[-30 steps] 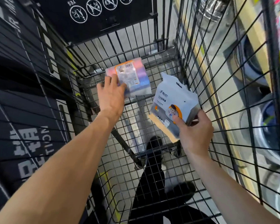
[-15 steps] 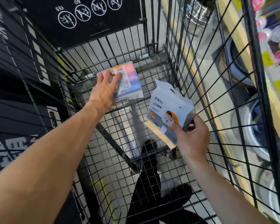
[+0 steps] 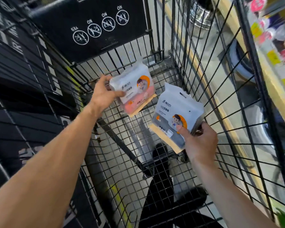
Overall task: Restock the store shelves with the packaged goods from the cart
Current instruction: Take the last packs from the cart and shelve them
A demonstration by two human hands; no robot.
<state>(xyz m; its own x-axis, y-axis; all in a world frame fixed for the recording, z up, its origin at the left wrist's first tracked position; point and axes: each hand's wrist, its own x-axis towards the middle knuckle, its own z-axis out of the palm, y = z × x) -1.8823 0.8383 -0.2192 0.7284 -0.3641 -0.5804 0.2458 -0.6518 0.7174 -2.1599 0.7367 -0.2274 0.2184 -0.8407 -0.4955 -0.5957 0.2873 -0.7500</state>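
I look down into a black wire cart. My left hand grips a white and pink package by its left side, lifted above the cart's floor, its front with an orange cartoon badge facing up. My right hand holds a white and grey package of the same brand by its lower right corner, tilted, thumb on its front. The two packages are apart, side by side inside the cart.
A black sign panel with round icons closes the cart's far end. Dark stacked boxes stand to the left. Store shelves with goods and yellow price tags run along the right. A steel bin stands beyond the cart.
My left hand has closed on the pink package, lifted it off the cart floor and turned its front side up. The right hand keeps its package almost still.
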